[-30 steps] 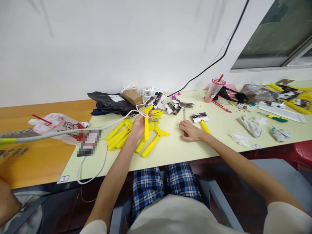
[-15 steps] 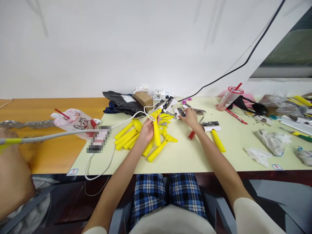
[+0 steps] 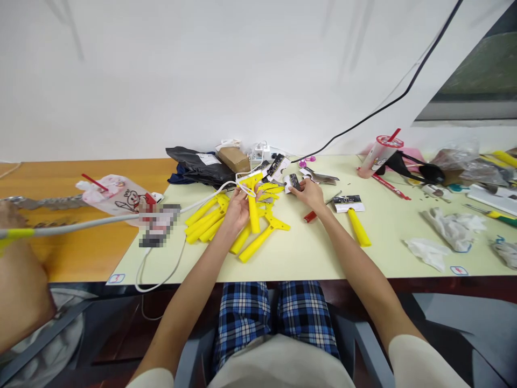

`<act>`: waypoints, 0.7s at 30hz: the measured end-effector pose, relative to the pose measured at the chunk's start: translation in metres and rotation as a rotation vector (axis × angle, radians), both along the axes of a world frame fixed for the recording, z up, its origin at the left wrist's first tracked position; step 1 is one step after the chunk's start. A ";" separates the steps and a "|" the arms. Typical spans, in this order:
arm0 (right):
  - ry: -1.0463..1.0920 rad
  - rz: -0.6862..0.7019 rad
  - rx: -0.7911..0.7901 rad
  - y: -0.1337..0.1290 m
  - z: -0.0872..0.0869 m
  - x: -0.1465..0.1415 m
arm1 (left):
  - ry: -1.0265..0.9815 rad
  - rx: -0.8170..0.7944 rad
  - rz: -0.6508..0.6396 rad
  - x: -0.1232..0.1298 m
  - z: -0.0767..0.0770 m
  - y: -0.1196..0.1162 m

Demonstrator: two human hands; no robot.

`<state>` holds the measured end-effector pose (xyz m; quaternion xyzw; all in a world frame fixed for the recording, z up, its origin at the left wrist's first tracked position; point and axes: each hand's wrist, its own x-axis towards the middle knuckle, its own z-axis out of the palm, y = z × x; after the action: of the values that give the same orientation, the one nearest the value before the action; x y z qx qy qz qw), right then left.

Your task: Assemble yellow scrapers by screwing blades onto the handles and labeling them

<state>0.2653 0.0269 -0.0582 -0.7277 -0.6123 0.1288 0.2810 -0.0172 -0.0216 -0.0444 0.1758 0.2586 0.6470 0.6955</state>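
I had left hand [image 3: 238, 211] clenched on a yellow plastic T-shaped handle [image 3: 253, 210], over a heap of yellow plastic bars [image 3: 200, 226] | right hand [image 3: 311, 195] fingers pinching a black-and-white paper card [image 3: 294, 182] (looked light).

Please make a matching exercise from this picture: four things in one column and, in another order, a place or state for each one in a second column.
Things:
1. left hand
2. right hand
3. red-handled screwdriver
4. cup with red straw

Places or states:
A. lying on the table, just below the right hand
B. tilted, near the table's far edge
C. holding a long yellow plastic piece
D. reaching to a black-and-white card

Right pairs: 1-C, 2-D, 3-A, 4-B
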 end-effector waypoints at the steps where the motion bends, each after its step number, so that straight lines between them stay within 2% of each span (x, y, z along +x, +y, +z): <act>1: 0.024 0.016 -0.001 0.001 -0.001 -0.001 | 0.014 0.005 0.006 0.000 -0.001 0.001; 4: 0.057 0.068 0.048 -0.002 0.000 -0.003 | 0.044 0.020 0.018 -0.002 -0.004 0.002; 8: 0.063 0.142 0.169 -0.019 0.004 -0.004 | 0.036 0.012 0.016 -0.005 -0.004 0.005; 12: 0.036 0.337 0.299 -0.039 0.003 -0.006 | 0.021 -0.016 0.028 -0.007 -0.004 0.008; 15: 0.052 0.465 0.378 -0.042 -0.002 -0.011 | 0.007 0.023 0.018 -0.007 -0.004 0.011; 21: 0.104 0.518 0.469 -0.040 -0.010 -0.022 | -0.012 0.068 0.046 -0.009 -0.003 0.012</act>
<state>0.2429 -0.0129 -0.0687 -0.4564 -0.7742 0.0885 0.4295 -0.0261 -0.0091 -0.0472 0.1895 0.2363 0.6721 0.6757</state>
